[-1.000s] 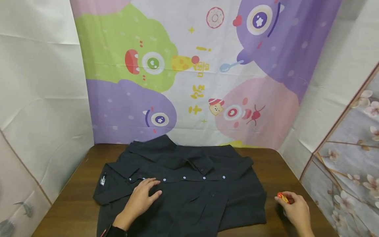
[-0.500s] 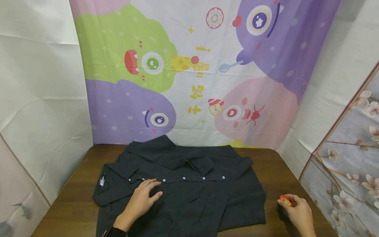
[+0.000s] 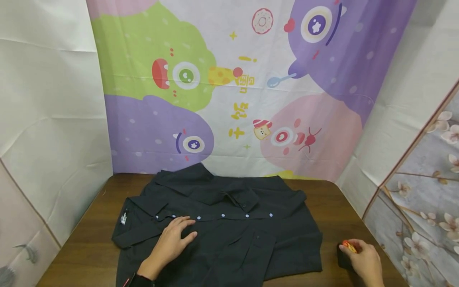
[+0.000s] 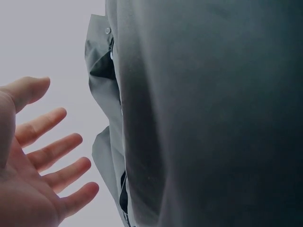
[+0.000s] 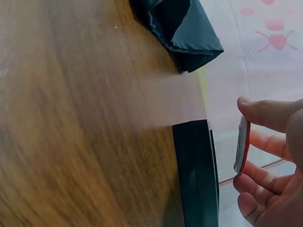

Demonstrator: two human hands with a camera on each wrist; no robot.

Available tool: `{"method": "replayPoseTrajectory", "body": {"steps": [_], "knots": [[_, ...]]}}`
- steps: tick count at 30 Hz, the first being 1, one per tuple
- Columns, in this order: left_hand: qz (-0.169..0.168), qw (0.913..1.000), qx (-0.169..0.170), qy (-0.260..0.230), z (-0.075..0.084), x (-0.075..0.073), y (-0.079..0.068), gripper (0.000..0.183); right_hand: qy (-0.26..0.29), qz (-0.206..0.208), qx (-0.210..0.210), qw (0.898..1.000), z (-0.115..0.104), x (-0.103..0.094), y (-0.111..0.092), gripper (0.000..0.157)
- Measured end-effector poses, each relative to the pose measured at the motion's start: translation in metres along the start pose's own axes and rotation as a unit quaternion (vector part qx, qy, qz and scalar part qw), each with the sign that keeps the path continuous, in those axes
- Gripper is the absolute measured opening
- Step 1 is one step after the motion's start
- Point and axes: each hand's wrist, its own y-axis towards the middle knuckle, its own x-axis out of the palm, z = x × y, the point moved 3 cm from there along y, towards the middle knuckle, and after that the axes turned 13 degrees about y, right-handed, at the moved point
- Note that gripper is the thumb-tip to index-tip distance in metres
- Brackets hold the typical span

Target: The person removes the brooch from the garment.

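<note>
A black short-sleeved shirt (image 3: 229, 235) with pale buttons lies spread on the table, its collar toward the back. Over its left part is my left hand (image 3: 173, 241), fingers extended and relaxed, near the button row. In the left wrist view that hand (image 4: 38, 161) shows an empty palm beside the dark cloth. At the table's right side my right hand (image 3: 365, 259) pinches a small flat red-and-yellow piece (image 3: 349, 246) between thumb and fingers. The right wrist view shows this piece (image 5: 242, 144) edge-on, with a grey back and red rim. A black box (image 3: 344, 259) stands right by the hand.
The brown wooden table (image 3: 82, 239) ends at a cartoon-printed cloth (image 3: 236, 87) hung behind it. Pale sheets (image 3: 46, 99) hang on the left, and a flower-patterned panel (image 3: 423, 191) is on the right.
My right hand has shifted slightly rightward and nearer with the red-and-yellow piece, so more of the black box shows. The left hand and the shirt have stayed put.
</note>
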Motion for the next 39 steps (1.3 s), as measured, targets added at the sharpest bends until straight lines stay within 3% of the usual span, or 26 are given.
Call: {"method": "replayPoseTrajectory", "body": {"steps": [11, 17, 33, 39], "knots": [[-0.001, 1.0, -0.001, -0.003, 0.0004, -0.0001, -0.0003, 0.033, -0.029, -0.041, 0.021, 0.999, 0.0066, -0.0012, -0.0001, 0.048], [-0.002, 1.0, -0.001, -0.003, -0.0005, -0.0009, -0.0007, 0.032, -0.054, -0.054, 0.007, 0.997, 0.0094, 0.001, 0.0025, 0.05], [-0.01, 0.9999, 0.002, 0.0, -0.0018, -0.0005, -0.0019, 0.03, -0.061, -0.052, -0.003, 0.997, 0.0064, 0.0035, 0.0013, 0.044], [-0.013, 0.9999, 0.004, -0.004, -0.0008, -0.0018, -0.0021, 0.03, -0.054, -0.03, -0.01, 0.998, 0.0034, 0.0036, -0.0016, 0.04]]}}
